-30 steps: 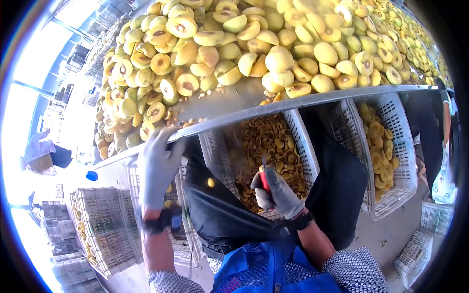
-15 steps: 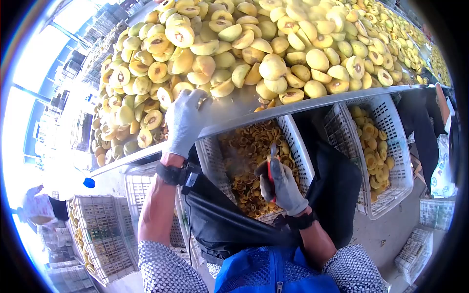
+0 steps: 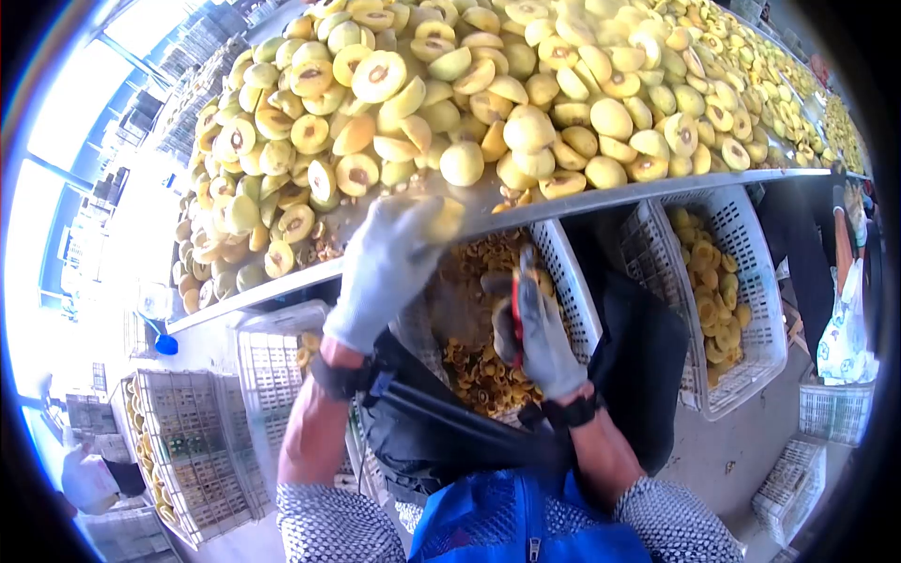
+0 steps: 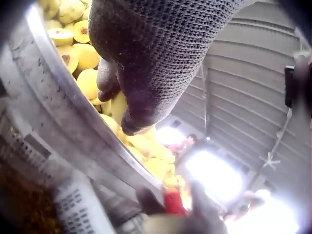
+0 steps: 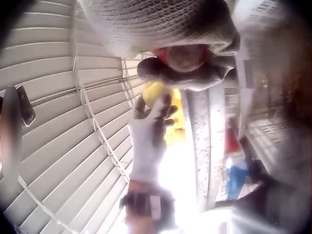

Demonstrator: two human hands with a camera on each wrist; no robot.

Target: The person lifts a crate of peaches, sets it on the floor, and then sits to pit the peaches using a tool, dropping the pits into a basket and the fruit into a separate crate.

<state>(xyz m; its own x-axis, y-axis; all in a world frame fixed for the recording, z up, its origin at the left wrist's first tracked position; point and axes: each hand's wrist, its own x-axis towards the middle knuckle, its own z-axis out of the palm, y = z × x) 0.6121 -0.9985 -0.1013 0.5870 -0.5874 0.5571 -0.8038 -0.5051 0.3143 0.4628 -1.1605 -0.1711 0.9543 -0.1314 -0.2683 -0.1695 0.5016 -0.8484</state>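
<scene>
My gloved left hand (image 3: 389,267) pinches a yellow peach half (image 3: 441,221) just over the front edge of the metal table; the right wrist view shows the peach half (image 5: 153,92) between thumb and fingers. Close by, lower and to the right, my gloved right hand (image 3: 549,347) grips a red-handled tool (image 3: 517,314) with a short metal blade pointing up and away from me. Most of the handle is hidden in the glove. A big pile of peach halves (image 3: 432,103), some with brown pits showing, covers the table (image 3: 493,192) ahead.
Between my knees stands a white crate (image 3: 574,291) with brown-yellow scraps (image 3: 479,371). Another crate (image 3: 765,328) of peach halves stands to the right, and stacked crates (image 3: 192,450) to the left. The table's raised metal rim (image 3: 582,200) crosses in front of me.
My left hand reached over the rim onto the table, then came back right with a peach half in its fingers. The right hand has risen slightly with the tool.
</scene>
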